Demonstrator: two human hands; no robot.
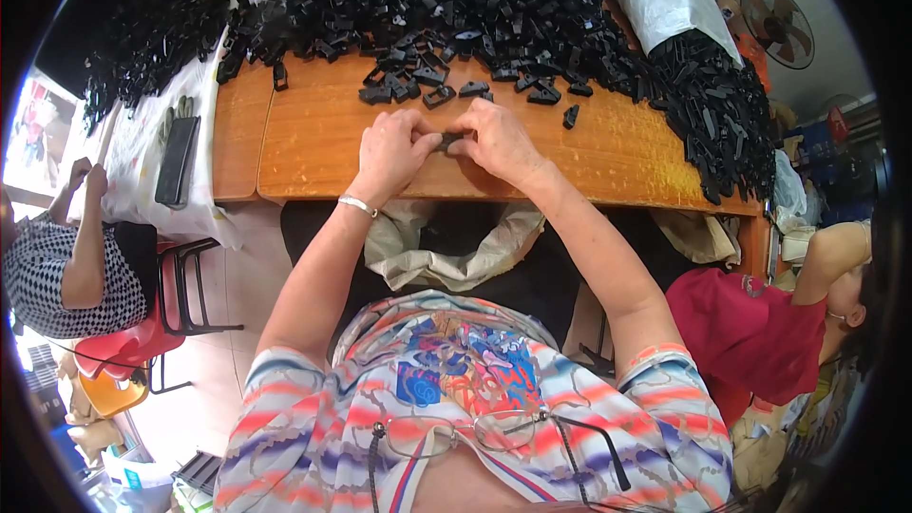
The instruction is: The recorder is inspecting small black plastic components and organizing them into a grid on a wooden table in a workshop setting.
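Between my two hands, just above the front edge of the wooden table (323, 157), is a small black plastic part (448, 141). My left hand (391, 147) pinches it from the left with thumb and fingers. From the right, my right hand (498, 140) is closed on the same part, covering much of it. Beyond my fingers lie loose black plastic parts (439, 96), the nearest ones of a large heap (380, 5) across the back of the table.
An open woven sack (418, 261) hangs below the table edge at my lap. A white and green bag (670, 0) spills black parts (717, 114) at the right. A person (71, 271) sits left by a covered table; another person in red (750, 332) is at the right.
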